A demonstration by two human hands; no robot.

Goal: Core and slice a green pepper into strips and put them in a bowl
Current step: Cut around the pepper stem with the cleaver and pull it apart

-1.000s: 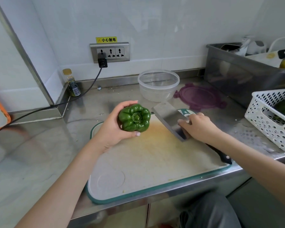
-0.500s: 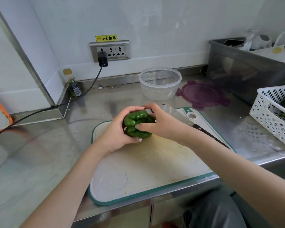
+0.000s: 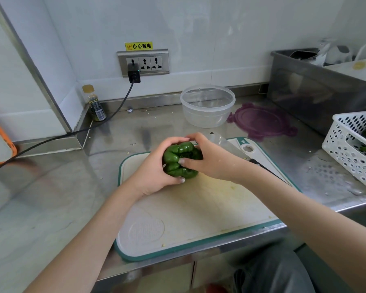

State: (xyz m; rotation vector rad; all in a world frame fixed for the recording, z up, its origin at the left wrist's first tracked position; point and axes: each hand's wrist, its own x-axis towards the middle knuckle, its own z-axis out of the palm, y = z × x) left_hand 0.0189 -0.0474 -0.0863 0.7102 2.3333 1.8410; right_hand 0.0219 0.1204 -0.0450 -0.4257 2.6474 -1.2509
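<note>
A whole green pepper (image 3: 179, 160) is held just above the far part of the white cutting board (image 3: 190, 210). My left hand (image 3: 154, 168) cups it from the left and below. My right hand (image 3: 209, 158) grips it from the right, thumb pressed on its top. A cleaver (image 3: 230, 144) lies on the board behind my right wrist, its black handle partly hidden by my forearm. A clear plastic bowl (image 3: 207, 107), with nothing in it, stands beyond the board near the wall.
A purple lid (image 3: 262, 121) lies right of the bowl. A white perforated basket (image 3: 355, 144) with green vegetables sits at the right edge. A steel tub (image 3: 317, 89) stands behind it. A small bottle (image 3: 95, 104) and a black power cable (image 3: 51, 140) occupy the back left.
My right hand left the cleaver on the board and came over to grip the pepper beside my left hand. The pepper sank slightly toward the board.
</note>
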